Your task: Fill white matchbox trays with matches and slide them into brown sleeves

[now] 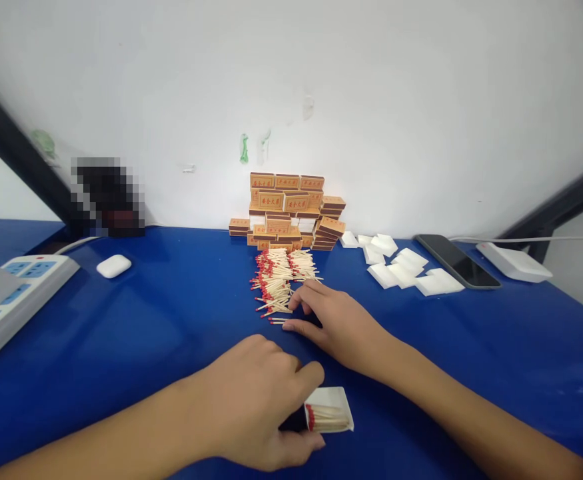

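Note:
At the front of the blue table, my left hand [266,400] curls around the left end of a white matchbox tray [338,398]. Red-headed matches [327,419] lie in the tray, along its near side. My right hand [336,320] reaches to the near right edge of a heap of loose matches [276,277]. Its thumb and forefinger are apart, with the thumb tip by a few stray matches [277,321]. Part of the tray's left end is hidden by my left hand.
Stacked matchboxes [286,207] stand against the wall behind the heap. White trays [401,267] lie to the right, beside a phone [456,260] and a white device [514,261]. Leftward are a white earbud case [114,266] and a power strip [26,287].

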`<state>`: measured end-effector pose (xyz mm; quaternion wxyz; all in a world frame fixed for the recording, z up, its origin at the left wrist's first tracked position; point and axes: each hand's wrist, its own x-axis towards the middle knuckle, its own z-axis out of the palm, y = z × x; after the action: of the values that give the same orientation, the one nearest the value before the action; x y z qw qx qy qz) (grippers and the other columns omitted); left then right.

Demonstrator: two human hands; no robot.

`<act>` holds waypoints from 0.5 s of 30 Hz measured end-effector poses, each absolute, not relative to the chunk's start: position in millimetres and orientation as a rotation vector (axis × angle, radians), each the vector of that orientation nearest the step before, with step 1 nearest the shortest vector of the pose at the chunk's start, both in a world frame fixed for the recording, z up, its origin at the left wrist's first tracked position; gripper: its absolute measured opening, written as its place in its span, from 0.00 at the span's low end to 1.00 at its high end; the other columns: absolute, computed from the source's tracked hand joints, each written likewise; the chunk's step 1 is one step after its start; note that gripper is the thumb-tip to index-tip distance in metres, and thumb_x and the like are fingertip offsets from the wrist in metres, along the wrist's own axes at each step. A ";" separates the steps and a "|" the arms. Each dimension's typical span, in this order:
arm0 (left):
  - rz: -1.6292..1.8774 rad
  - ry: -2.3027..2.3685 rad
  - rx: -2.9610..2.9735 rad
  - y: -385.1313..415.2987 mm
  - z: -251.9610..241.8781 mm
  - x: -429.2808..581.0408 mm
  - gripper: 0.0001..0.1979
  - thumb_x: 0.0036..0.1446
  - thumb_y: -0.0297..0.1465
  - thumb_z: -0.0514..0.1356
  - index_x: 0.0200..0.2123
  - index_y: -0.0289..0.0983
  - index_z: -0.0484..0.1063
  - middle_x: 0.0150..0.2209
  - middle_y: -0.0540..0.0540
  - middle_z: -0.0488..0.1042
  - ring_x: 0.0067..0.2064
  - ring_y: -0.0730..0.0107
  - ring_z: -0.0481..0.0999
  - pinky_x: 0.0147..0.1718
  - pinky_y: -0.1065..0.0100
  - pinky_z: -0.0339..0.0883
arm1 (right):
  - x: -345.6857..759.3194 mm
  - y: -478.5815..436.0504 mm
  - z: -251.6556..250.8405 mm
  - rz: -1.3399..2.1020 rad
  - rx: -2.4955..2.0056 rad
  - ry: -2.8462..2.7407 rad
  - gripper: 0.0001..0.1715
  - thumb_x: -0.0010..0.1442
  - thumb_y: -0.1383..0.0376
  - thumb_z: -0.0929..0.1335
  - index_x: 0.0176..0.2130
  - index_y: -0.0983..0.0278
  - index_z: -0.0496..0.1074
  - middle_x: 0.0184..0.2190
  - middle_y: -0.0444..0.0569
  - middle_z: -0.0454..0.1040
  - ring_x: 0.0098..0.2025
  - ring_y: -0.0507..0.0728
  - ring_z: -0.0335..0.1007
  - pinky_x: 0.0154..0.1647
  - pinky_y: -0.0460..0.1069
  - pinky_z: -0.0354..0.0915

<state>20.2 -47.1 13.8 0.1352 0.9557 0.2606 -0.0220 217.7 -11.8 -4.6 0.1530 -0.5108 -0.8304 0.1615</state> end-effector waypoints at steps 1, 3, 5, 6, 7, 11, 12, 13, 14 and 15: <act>-0.068 0.762 2.764 -46.0 14.4 20.2 0.17 0.58 0.47 0.65 0.35 0.41 0.66 0.29 0.51 0.78 0.29 0.58 0.79 0.25 0.60 0.53 | 215.9 -11.6 -4.6 0.492 -1.466 -2.367 0.10 0.68 0.59 0.73 0.42 0.63 0.73 0.39 0.46 0.73 0.35 0.55 0.68 0.35 0.50 0.59; -0.071 0.772 2.755 -44.0 16.3 19.8 0.17 0.58 0.47 0.65 0.35 0.41 0.66 0.29 0.51 0.78 0.30 0.57 0.79 0.25 0.60 0.54 | 211.7 -11.5 -3.2 0.542 -1.471 -2.346 0.07 0.69 0.62 0.72 0.40 0.63 0.73 0.38 0.46 0.73 0.35 0.54 0.68 0.35 0.49 0.59; -0.069 0.770 2.751 -42.7 18.0 19.3 0.17 0.58 0.47 0.64 0.36 0.41 0.66 0.30 0.51 0.78 0.30 0.57 0.79 0.26 0.60 0.55 | 208.3 -11.9 0.1 0.568 -1.491 -2.350 0.05 0.69 0.65 0.71 0.39 0.63 0.73 0.36 0.46 0.73 0.35 0.53 0.67 0.35 0.49 0.59; -0.065 0.768 2.752 -42.4 18.5 19.1 0.16 0.58 0.46 0.64 0.36 0.41 0.67 0.30 0.51 0.78 0.30 0.56 0.79 0.26 0.60 0.55 | 207.5 -12.2 2.1 0.567 -1.508 -2.359 0.05 0.69 0.65 0.71 0.39 0.64 0.73 0.36 0.46 0.73 0.34 0.53 0.67 0.35 0.49 0.59; -0.060 0.766 2.753 -42.3 18.7 18.8 0.16 0.58 0.46 0.64 0.36 0.41 0.67 0.30 0.51 0.78 0.30 0.56 0.79 0.26 0.59 0.55 | 207.8 -12.5 4.2 0.561 -1.522 -2.372 0.05 0.69 0.65 0.71 0.39 0.64 0.73 0.36 0.46 0.73 0.34 0.53 0.67 0.35 0.49 0.59; -0.044 0.769 2.757 -41.1 18.4 17.6 0.16 0.58 0.47 0.64 0.36 0.41 0.67 0.29 0.51 0.78 0.29 0.57 0.79 0.25 0.60 0.52 | 220.4 -12.6 9.4 0.548 -1.529 -2.428 0.06 0.70 0.65 0.70 0.38 0.64 0.72 0.35 0.47 0.75 0.34 0.54 0.68 0.34 0.49 0.59; -0.041 0.777 2.761 -40.3 18.6 17.2 0.16 0.58 0.47 0.63 0.37 0.41 0.67 0.29 0.51 0.77 0.29 0.58 0.78 0.24 0.60 0.51 | 225.8 -12.2 9.4 0.538 -1.529 -2.445 0.07 0.71 0.65 0.70 0.38 0.64 0.72 0.36 0.48 0.75 0.34 0.54 0.69 0.34 0.49 0.59; -0.038 0.788 2.764 -39.2 19.0 16.8 0.16 0.58 0.47 0.63 0.37 0.41 0.67 0.28 0.51 0.77 0.29 0.58 0.78 0.24 0.60 0.50 | 231.3 -11.8 8.8 0.519 -1.533 -2.467 0.07 0.72 0.65 0.69 0.39 0.64 0.72 0.36 0.48 0.75 0.34 0.55 0.70 0.34 0.49 0.59; -0.035 0.803 2.769 -37.8 19.6 16.4 0.16 0.58 0.46 0.63 0.36 0.41 0.67 0.28 0.51 0.77 0.28 0.59 0.77 0.24 0.61 0.49 | 236.7 -11.4 7.8 0.492 -1.531 -2.498 0.08 0.73 0.64 0.68 0.39 0.64 0.72 0.37 0.49 0.76 0.34 0.55 0.71 0.34 0.49 0.59; -0.035 0.819 2.771 -36.2 20.3 15.9 0.16 0.59 0.46 0.63 0.36 0.41 0.67 0.27 0.51 0.76 0.28 0.59 0.77 0.24 0.61 0.48 | 241.7 -11.1 6.6 0.461 -1.525 -2.535 0.09 0.74 0.64 0.66 0.39 0.64 0.71 0.37 0.49 0.75 0.34 0.56 0.71 0.34 0.50 0.59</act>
<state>15.9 -36.2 20.3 0.1256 0.9513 0.2813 -0.0122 241.7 -11.1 6.6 0.0737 -0.5081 -0.8443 0.1536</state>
